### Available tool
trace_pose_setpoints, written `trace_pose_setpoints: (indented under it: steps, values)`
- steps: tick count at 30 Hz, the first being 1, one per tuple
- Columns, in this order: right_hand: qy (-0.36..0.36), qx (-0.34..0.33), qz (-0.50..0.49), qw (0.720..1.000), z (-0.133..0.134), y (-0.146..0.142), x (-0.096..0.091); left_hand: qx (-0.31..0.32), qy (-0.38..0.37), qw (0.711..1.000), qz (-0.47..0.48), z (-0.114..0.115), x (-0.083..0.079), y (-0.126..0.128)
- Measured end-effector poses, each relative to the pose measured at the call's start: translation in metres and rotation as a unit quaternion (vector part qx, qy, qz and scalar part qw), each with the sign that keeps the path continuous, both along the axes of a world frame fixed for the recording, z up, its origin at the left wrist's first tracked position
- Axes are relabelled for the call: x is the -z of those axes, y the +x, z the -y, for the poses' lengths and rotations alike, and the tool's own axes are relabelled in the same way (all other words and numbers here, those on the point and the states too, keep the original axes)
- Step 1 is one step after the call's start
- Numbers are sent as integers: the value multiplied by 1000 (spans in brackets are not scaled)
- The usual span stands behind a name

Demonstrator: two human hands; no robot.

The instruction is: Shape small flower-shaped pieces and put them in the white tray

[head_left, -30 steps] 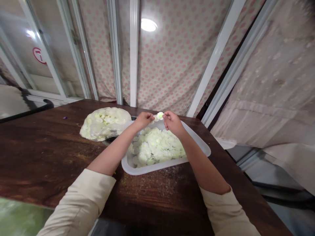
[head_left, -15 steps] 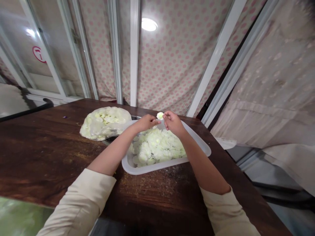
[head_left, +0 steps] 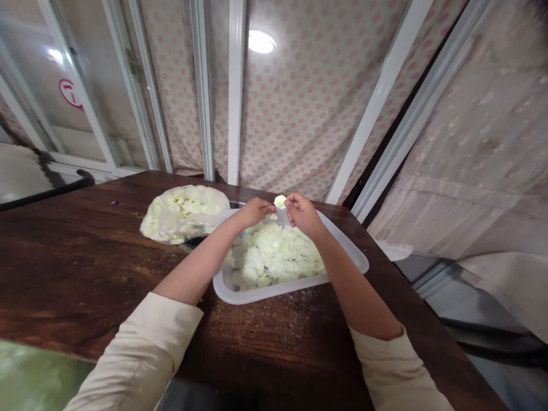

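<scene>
My right hand pinches a white flower with a yellow-green centre above the far side of the white plastic tray. Close by on the left, my left hand has its fingers pressed together. A small white flower or piece of one shows at its fingertips, partly hidden. Beneath both hands, the tray holds a heap of white flower heads. Left of the tray lies a clear plastic bag filled with similar pale flowers.
The tray and bag rest on a dark wooden table. Fine yellowish crumbs are scattered over its top. Behind it stand white-framed glass panels with a pink-dotted curtain. A pale cloth hangs at the right. Something greenish shows at the lower left.
The left fingertips have drawn slightly back from the flower in my right hand, and a small white piece shows more clearly below them. The view has shifted a little.
</scene>
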State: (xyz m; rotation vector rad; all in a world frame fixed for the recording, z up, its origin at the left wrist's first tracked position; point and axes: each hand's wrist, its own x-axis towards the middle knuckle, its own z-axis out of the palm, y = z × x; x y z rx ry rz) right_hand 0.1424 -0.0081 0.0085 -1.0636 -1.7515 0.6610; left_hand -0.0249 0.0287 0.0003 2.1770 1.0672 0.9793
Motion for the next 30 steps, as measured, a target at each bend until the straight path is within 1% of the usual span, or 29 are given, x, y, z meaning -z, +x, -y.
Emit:
trace_pose_setpoints:
  steps: [3,5,7,10,12,15,16,20,24,26,30]
  values:
    - [-4,-4,-6,1000,0,0,0,-31,6,999,18,1,-2,0]
    - [-6,-4,-10,1000,1,-1,0,-39,-3,999,30,4,-4,0]
    - [-7,-2,-9,1000,2,-1,-1,-29,-26,999,31,7,-6,1]
    - [-5,2,-2,1000,3,-1,-2,5,-66,998,23,10,-7,2]
    - [-5,0,-6,1000,2,-1,-1,19,-53,998,32,11,-7,3]
    - [-3,-8,-15,1000,0,0,0,42,-5,997,63,11,-8,4]
    - [-2,-8,-15,1000,-1,0,1,48,-3,996,78,11,-8,4]
    - [0,-11,9,1000,0,0,1,47,-42,988,140,13,-11,6]
    - [-3,-15,20,1000,2,0,0,20,-37,987,155,16,-12,5]
    - [-3,-30,12,999,3,-1,-1,9,-29,986,162,16,-12,4]
    - [-2,-66,-8,998,5,-1,-2,43,-4,984,175,14,-12,1]
